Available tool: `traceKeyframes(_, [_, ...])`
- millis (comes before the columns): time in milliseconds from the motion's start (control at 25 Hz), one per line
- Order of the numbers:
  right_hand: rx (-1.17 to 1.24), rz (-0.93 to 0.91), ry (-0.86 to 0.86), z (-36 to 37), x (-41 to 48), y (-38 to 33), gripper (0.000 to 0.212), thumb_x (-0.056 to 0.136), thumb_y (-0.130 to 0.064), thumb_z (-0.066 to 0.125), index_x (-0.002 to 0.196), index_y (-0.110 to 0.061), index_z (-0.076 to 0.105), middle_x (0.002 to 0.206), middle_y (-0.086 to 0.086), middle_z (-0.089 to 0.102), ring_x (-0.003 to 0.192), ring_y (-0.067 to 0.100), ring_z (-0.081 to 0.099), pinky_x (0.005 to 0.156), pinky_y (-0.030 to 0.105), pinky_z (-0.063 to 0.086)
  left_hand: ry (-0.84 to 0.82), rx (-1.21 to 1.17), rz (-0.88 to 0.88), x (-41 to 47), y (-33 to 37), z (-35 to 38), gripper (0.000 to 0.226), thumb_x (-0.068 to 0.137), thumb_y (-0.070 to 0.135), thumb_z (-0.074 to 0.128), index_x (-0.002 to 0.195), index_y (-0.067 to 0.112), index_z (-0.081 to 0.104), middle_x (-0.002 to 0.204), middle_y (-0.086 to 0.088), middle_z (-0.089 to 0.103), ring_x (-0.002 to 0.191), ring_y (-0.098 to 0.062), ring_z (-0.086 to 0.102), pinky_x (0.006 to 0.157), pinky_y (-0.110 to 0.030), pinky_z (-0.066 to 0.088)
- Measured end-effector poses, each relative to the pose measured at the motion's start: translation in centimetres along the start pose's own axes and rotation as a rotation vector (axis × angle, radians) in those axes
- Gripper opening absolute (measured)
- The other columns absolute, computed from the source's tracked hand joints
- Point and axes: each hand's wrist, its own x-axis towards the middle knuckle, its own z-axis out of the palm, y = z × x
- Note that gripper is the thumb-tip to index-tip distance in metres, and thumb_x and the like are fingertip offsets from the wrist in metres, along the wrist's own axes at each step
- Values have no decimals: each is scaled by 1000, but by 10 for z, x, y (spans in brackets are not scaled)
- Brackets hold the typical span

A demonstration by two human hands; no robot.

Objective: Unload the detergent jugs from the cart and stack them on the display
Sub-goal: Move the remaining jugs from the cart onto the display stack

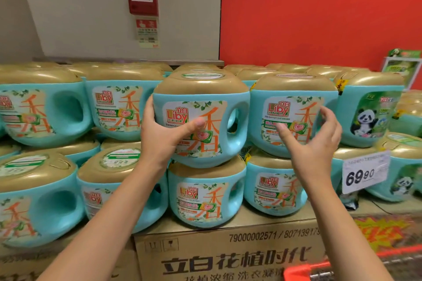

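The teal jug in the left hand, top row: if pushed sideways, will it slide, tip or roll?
Probably it slides, not rolls: the teal jug is squat and broad-based. It might tip, standing only on the rounded gold lid below. The left hand grips glossy plastic, perhaps slippery.

Illumination is bright and even, from overhead. Soft glare marks the gold lids at 9 o'clock. Wide-angle distortion bends the detergent jugs at 3 and 9 o'clock. Motion blur softens the right hand.
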Motion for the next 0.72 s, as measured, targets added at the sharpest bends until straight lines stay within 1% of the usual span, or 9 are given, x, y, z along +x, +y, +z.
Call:
traceKeyframes(40, [-16, 25, -29, 1, 1, 5, 95, 74, -42, 78, 146, -9, 27, 148, 13, 27, 139, 24, 23, 112, 33, 20, -2, -5, -2, 1, -1, 0, 101, 41, 50, 92, 131, 28, 50, 113, 9, 69, 100, -6, 68, 78, -29, 60])
traceKeyframes(120, [-23, 51, -72, 5, 3, 12, 109, 69, -47, 80, 151, -13, 16, 153, 10, 25, 142, 23, 19, 117, 40, 20, -7, -14, -10, 3, -2, 1, 100, 43, 49, 91, 131, 27, 50, 114, 8, 69, 101, -7, 68, 79, -31, 60])
traceKeyframes(200, [-28, 72, -81, 9, 5, 17, 115, 66, -49, 82, 152, -15, 14, 153, 9, 29, 142, 25, 22, 116, 45, 23, -6, -11, -15, 5, -3, 2, 102, 43, 49, 91, 133, 27, 49, 114, 7, 69, 101, -7, 68, 81, -33, 60])
traceKeyframes(320, [-52, 81, -55, 10, 11, 22, 109, 63, -48, 84, 147, -10, 27, 144, 11, 43, 135, 29, 36, 110, 49, 33, -19, 6, -18, 7, -3, 5, 106, 41, 51, 92, 134, 26, 48, 115, 6, 69, 102, -9, 68, 84, -40, 59])
traceKeyframes(440, [-51, 79, -58, 9, 16, 23, 101, 61, -47, 85, 140, -8, 37, 136, 10, 53, 127, 28, 47, 104, 49, 41, -24, 26, -16, 7, -2, 10, 110, 40, 51, 91, 136, 25, 46, 116, 6, 68, 103, -10, 68, 87, -41, 58])
traceKeyframes(600, [-52, 70, -59, 9, 19, 24, 99, 61, -47, 85, 139, -9, 38, 135, 9, 54, 127, 28, 48, 103, 48, 42, -22, 28, -24, 3, -1, 17, 113, 40, 51, 89, 139, 24, 43, 120, 6, 65, 106, -8, 65, 90, -39, 57])
traceKeyframes(720, [-51, 70, -65, 8, 21, 26, 100, 61, -48, 86, 139, -9, 37, 136, 8, 53, 127, 28, 48, 104, 48, 42, -25, 36, -12, 1, -1, 18, 110, 42, 52, 88, 138, 24, 43, 119, 9, 65, 103, -2, 65, 87, -30, 58])
